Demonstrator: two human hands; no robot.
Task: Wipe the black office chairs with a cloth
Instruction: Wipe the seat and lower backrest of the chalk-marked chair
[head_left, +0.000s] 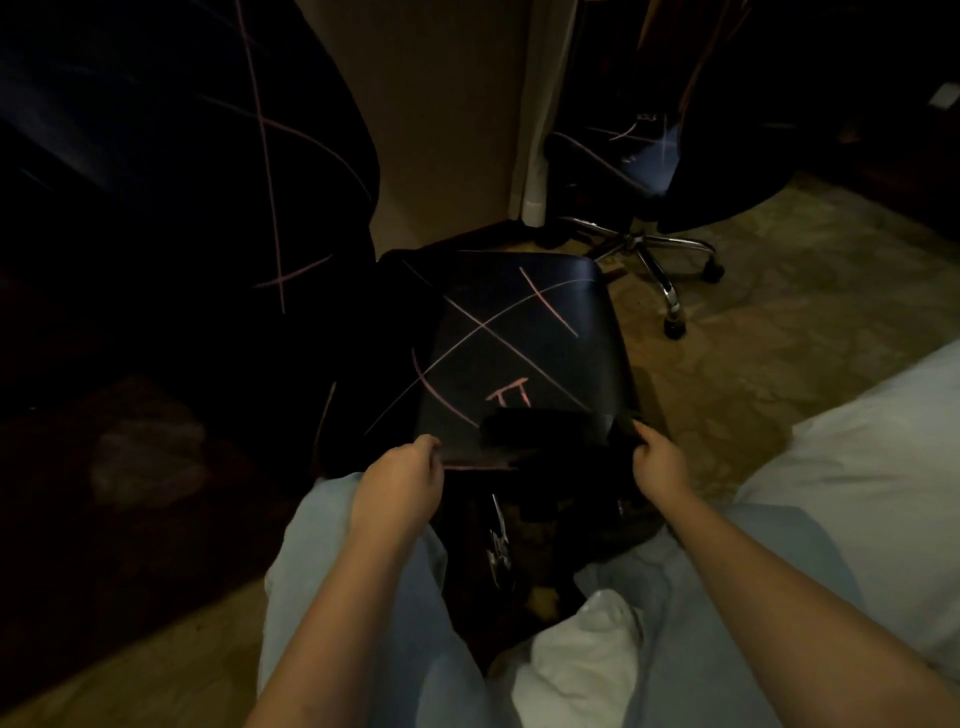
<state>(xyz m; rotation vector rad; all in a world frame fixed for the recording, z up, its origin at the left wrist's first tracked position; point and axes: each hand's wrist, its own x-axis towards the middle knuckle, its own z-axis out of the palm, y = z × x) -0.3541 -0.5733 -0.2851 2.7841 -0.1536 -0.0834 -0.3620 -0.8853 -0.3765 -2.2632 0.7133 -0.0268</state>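
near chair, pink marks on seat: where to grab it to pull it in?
Probably the front rim of the seat, a hand at each near corner, from the sitter's side. That rim is thin, overhanging and nearest; the backrest stands off to the left.

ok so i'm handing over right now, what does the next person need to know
Left hand: grips the front edge of the near office chair's black padded seat.
Right hand: grips the same edge near its right corner.
Cloth: what looks like a crumpled white cloth lies on the lap, in neither hand.
Done: nothing visibly; pink lines cross the seat and the black backrest at left.
Left: take the cloth, wipe this chair, then the second black office chair by the wall, which is marked too.
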